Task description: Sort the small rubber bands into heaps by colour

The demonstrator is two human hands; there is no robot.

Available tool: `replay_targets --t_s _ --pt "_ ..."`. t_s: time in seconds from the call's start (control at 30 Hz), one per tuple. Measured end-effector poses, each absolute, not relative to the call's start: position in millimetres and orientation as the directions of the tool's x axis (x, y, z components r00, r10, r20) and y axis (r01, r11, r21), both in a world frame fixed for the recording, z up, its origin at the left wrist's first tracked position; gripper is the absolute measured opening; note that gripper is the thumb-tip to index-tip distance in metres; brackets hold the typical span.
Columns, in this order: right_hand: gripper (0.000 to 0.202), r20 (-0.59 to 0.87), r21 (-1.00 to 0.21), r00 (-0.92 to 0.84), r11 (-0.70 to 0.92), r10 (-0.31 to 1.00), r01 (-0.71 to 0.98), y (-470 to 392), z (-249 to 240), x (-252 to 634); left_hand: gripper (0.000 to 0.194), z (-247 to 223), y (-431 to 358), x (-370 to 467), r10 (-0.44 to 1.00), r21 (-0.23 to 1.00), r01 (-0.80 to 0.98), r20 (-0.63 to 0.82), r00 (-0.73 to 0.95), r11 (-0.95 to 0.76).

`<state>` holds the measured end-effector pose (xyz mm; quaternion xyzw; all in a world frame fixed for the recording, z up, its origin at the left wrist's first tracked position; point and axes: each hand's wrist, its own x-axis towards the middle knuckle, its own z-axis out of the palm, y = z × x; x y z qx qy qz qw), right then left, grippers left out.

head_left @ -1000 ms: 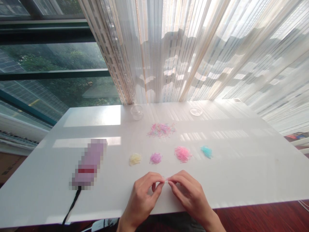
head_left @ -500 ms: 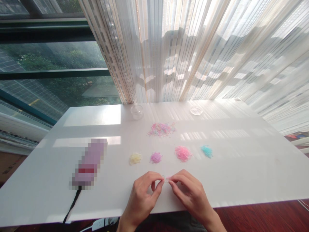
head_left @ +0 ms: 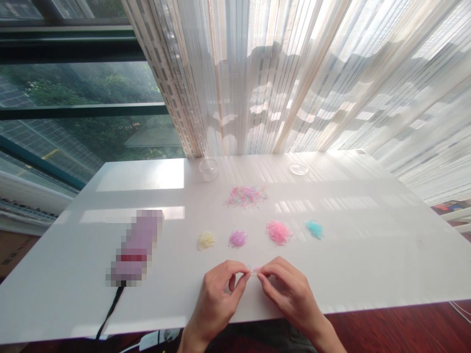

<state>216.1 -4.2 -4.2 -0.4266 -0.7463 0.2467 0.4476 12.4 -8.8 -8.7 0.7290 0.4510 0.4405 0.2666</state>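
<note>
My left hand (head_left: 224,289) pinches a tiny pale loop (head_left: 249,268), thin as a small elastic band, between thumb and forefinger. Close beside it, my right hand (head_left: 285,291) holds a small pink piece (head_left: 256,269) in a like pinch. The fingertips nearly meet above the table. Beyond my hands lie small heaps of thin pieces: a pale yellow heap (head_left: 206,240), a purple heap (head_left: 237,239), a pink heap (head_left: 278,233) and a turquoise heap (head_left: 314,229). Farther back is a looser mixed-colour heap (head_left: 246,196).
A clear round container (head_left: 208,170) stands at the back of the white table (head_left: 368,260), and a clear round lid (head_left: 299,168) lies right of it. On the left is a blurred purple object (head_left: 138,247) with a black strap (head_left: 110,311). Sheer curtains (head_left: 257,83) hang behind.
My hands keep almost the same place and pinch. Slightly more of the small pink piece shows at the right fingertips. The heaps look the same.
</note>
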Motion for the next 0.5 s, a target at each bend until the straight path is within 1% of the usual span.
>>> replay_targets --t_s 0.2,0.4,0.5 --pt "0.012 0.459 -0.754 -0.236 0.516 0.857 0.407 -3.6 -1.9 216.1 0.012 -5.1 -8.4 12.3 0.889 0.777 0.431 0.413 0.199 -0.458" --pt "0.012 0.465 -0.756 -0.248 0.527 0.850 0.388 -4.6 -2.9 216.2 0.021 -2.1 -9.1 12.0 0.884 0.773 0.430 0.404 0.233 -0.467" --pt "0.012 0.453 -0.763 -0.264 0.523 0.852 0.379 -4.9 -2.9 216.1 0.018 -2.2 -9.1 12.3 0.885 0.769 0.437 0.403 0.235 -0.466"
